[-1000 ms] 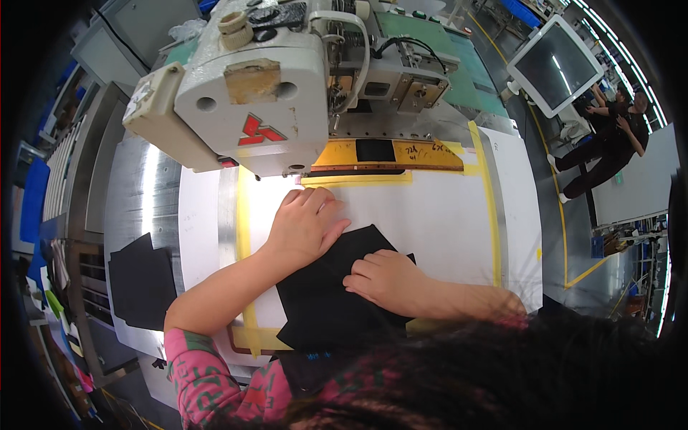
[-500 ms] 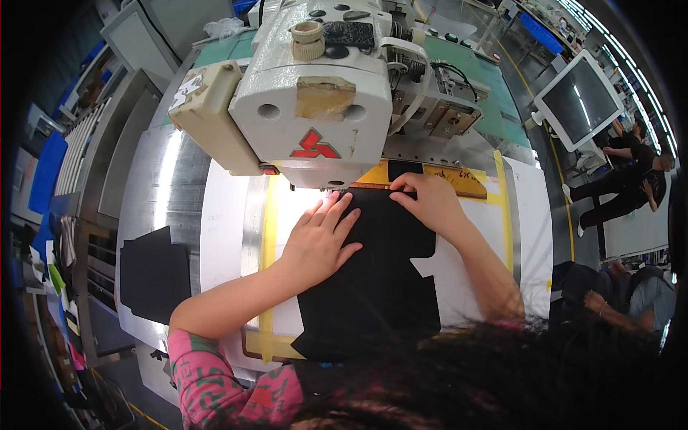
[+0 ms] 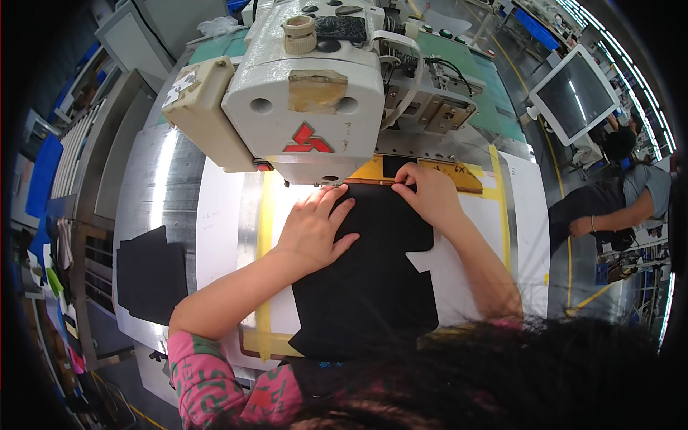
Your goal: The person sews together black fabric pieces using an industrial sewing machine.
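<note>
A large black fabric piece (image 3: 365, 287) with a notched right edge lies below the head of a white industrial sewing machine (image 3: 304, 118). My left hand (image 3: 313, 228) rests on the fabric's upper left with fingers stretched out, the fingertips close under the machine head. At the top edge of the fabric, my right hand (image 3: 428, 195) has thumb and forefinger pinched together on the black edge, beside a yellow template bar (image 3: 462, 179) with a narrow brownish strip. What exactly lies between those fingertips is partly hidden. Some black material also shows behind the strip.
Beneath the fabric is a white sheet (image 3: 466, 276) with yellow tape (image 3: 501, 208). A stack of black pieces (image 3: 152, 276) lies on the metal table at the left. A monitor (image 3: 575, 97) stands at the far right, with a person in grey (image 3: 648, 190) nearby.
Both hands stay almost in place, with the left fingers slightly shifted at the fabric's top edge. The view has moved a little. On the right, the person in grey has come further into view.
</note>
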Demonstrator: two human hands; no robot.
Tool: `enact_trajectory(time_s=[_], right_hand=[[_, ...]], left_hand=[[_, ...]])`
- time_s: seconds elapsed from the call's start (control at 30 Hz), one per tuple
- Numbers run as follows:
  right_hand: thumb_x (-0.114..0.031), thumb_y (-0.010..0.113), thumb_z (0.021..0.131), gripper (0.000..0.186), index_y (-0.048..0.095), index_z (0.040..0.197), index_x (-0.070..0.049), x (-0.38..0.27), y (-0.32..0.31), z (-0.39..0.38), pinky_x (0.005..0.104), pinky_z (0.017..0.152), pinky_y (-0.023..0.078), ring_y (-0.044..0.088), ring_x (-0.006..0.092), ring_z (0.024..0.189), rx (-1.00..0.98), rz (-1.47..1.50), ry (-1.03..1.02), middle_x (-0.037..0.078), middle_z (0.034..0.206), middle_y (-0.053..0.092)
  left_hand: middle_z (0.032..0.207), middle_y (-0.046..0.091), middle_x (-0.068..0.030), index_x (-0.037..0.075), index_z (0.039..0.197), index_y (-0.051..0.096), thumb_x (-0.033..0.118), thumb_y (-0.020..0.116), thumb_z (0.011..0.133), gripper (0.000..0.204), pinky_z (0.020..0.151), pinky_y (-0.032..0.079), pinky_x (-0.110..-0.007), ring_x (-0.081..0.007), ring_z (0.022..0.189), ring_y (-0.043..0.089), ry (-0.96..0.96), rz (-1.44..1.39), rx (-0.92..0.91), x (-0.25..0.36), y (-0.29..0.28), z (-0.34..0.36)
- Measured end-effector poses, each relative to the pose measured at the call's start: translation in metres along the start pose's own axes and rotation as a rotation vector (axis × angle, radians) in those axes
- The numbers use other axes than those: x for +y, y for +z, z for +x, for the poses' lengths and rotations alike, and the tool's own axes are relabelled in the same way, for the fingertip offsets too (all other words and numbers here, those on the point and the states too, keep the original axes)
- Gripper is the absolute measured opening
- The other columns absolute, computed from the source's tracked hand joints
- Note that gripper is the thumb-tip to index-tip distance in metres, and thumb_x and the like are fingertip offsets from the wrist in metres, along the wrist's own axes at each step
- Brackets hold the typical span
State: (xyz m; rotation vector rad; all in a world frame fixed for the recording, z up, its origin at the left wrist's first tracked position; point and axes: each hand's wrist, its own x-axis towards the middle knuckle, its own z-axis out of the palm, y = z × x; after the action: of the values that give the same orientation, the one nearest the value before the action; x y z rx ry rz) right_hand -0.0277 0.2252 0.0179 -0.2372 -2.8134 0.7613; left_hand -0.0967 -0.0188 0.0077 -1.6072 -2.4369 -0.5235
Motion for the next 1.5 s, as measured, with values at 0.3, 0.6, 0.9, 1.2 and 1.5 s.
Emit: enact_trajectory(time_s=[0.3, 0.6, 0.9, 1.2, 1.5], right_hand=[[-0.012, 0.071, 0.078, 0.022, 0.064, 0.098, -0.008, -0.015, 0.015, -0.018, 0.0385, 0.082, 0.046, 0.059, 0.0245, 0.095, 0.231, -0.283, -0.357, 0.005, 0.102, 0.063], [-0.022, 0.066, 0.083, 0.044, 0.058, 0.123, -0.006, -0.026, 0.028, -0.034, 0.0384, 0.100, 0.040, 0.054, 0.0214, 0.115, 0.071, -0.344, -0.480, 0.006, 0.126, 0.057], [-0.017, 0.066, 0.084, 0.043, 0.058, 0.123, -0.004, -0.026, 0.027, -0.039, 0.0408, 0.101, 0.040, 0.055, 0.0243, 0.115, 0.098, -0.349, -0.443, 0.010, 0.126, 0.057], [-0.015, 0.067, 0.082, 0.043, 0.058, 0.122, -0.003, -0.028, 0.027, -0.041, 0.0427, 0.101, 0.041, 0.056, 0.0267, 0.113, 0.111, -0.344, -0.423, 0.011, 0.123, 0.058], [-0.018, 0.064, 0.085, 0.040, 0.058, 0.120, 0.002, -0.029, 0.024, -0.040, 0.0414, 0.104, 0.039, 0.055, 0.0268, 0.113, 0.093, -0.366, -0.451, 0.015, 0.122, 0.058]], left_hand=[[0.136, 0.049, -0.0121, 0.007, 0.127, 0.055, 0.037, 0.070, 0.080, 0.057, 0.090, 0.042, -0.040, -0.0293, 0.120, 0.051, 0.007, 0.004, 0.030, -0.001, 0.003, 0.002], [0.136, 0.049, -0.0139, 0.002, 0.127, 0.053, 0.040, 0.071, 0.079, 0.064, 0.095, 0.040, -0.041, -0.0301, 0.122, 0.050, -0.002, -0.032, 0.031, 0.001, 0.004, 0.002], [0.133, 0.051, -0.0161, -0.001, 0.125, 0.055, 0.047, 0.069, 0.080, 0.068, 0.098, 0.041, -0.041, -0.0312, 0.122, 0.051, 0.001, 0.017, -0.018, 0.003, 0.001, -0.001], [0.132, 0.052, -0.0171, -0.002, 0.128, 0.055, 0.050, 0.068, 0.080, 0.072, 0.098, 0.042, -0.041, -0.0324, 0.121, 0.053, 0.013, 0.047, -0.019, 0.002, 0.002, -0.002], [0.130, 0.053, -0.0174, -0.001, 0.126, 0.056, 0.047, 0.071, 0.077, 0.071, 0.096, 0.044, -0.041, -0.0324, 0.116, 0.056, 0.005, 0.004, -0.015, 0.001, 0.001, -0.001]])
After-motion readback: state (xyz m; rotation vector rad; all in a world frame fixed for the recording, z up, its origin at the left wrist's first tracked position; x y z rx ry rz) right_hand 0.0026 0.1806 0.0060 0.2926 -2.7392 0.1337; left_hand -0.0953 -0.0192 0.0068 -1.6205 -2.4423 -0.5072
